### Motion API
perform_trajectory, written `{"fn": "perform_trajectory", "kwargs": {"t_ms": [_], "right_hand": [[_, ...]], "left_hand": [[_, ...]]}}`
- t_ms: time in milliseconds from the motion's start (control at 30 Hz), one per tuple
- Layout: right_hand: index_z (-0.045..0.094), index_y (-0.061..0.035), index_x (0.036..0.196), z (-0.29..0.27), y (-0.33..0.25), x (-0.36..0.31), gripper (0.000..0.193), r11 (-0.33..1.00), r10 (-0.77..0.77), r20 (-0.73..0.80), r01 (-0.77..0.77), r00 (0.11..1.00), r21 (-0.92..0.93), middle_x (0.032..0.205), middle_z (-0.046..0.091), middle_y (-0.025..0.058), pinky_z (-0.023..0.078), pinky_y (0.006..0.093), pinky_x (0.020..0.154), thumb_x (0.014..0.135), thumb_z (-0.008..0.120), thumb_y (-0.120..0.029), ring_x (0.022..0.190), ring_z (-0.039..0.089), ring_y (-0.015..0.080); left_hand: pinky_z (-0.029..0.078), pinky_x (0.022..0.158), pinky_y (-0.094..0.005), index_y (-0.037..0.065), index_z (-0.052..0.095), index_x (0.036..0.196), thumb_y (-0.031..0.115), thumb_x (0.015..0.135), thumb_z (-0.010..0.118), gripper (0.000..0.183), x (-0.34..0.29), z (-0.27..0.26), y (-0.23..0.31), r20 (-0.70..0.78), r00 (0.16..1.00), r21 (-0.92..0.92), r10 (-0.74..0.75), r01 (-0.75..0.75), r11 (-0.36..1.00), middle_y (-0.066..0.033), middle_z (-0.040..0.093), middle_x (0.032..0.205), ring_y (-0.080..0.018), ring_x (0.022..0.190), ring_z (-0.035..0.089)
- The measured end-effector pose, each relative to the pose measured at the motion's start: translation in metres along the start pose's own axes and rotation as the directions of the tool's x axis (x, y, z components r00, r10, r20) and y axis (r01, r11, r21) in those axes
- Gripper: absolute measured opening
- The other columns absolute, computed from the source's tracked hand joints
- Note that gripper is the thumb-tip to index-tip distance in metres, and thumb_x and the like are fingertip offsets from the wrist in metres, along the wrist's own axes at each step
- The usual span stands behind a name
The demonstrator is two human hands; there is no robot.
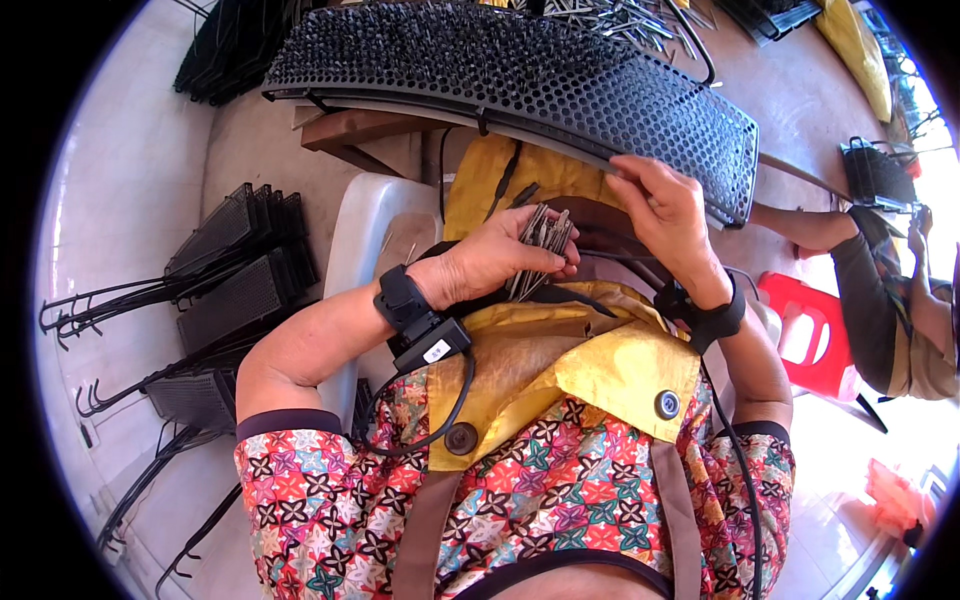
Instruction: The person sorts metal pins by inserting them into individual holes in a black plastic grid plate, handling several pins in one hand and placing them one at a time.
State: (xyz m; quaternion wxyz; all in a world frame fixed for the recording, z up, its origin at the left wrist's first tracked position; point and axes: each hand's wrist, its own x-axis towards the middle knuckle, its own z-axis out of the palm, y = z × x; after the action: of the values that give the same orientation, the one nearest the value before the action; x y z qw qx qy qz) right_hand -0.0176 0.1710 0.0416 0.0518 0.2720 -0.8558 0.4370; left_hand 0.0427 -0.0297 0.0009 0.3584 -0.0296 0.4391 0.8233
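Observation:
My left hand (485,252) is closed around a bundle of thin, grey metal pins (546,234), held in front of my yellow apron (560,350). Just to the right and a bit farther off, my right hand (665,210) has thumb and forefinger pinched at the near edge of a long black perforated rack (640,115). Whatever sits between those fingertips is too small to make out. Dark, thin pieces stand densely in the rack's holes on the left and middle, while the holes toward the right end show bare.
Loose metal pieces (625,25) lie beyond the rack. Stacks of black hooked racks (235,300) stand on the left floor. A pale plastic chair (365,225) is at my left. To the right are a red stool (805,320) and another seated person (885,300). Cables hang from my wrist bands.

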Motion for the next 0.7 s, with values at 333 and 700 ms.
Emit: {"fn": "perform_trajectory", "kwargs": {"t_ms": [333,700], "right_hand": [[0.065,0.0024,0.081,0.008,-0.003,-0.017,0.014,0.786,0.364,0.440,-0.525,0.821,0.328,0.064,0.061,0.0020,0.044,0.0218,0.053,0.079,0.065,-0.012,0.060,0.054,0.0040],[0.059,0.0043,0.093,0.026,-0.016,-0.002,0.026,0.630,0.425,0.394,-0.579,0.815,0.517,0.068,0.062,0.0032,0.041,0.0184,0.047,0.077,0.069,-0.012,0.057,0.054,0.0041]], "left_hand": [[0.052,0.074,-0.0318,0.000,0.052,0.105,-0.006,0.077,0.060,0.029,0.005,-0.002,0.012,-0.254,0.960,-0.192,0.122,-0.173,0.966,-0.0096,0.059,0.094,-0.0210,0.084,0.062],[0.051,0.076,-0.0298,-0.002,0.055,0.098,-0.005,0.077,0.061,0.021,0.021,0.013,0.033,-0.346,0.890,-0.116,0.298,-0.356,0.927,-0.0125,0.062,0.091,-0.0203,0.083,0.062]]}}
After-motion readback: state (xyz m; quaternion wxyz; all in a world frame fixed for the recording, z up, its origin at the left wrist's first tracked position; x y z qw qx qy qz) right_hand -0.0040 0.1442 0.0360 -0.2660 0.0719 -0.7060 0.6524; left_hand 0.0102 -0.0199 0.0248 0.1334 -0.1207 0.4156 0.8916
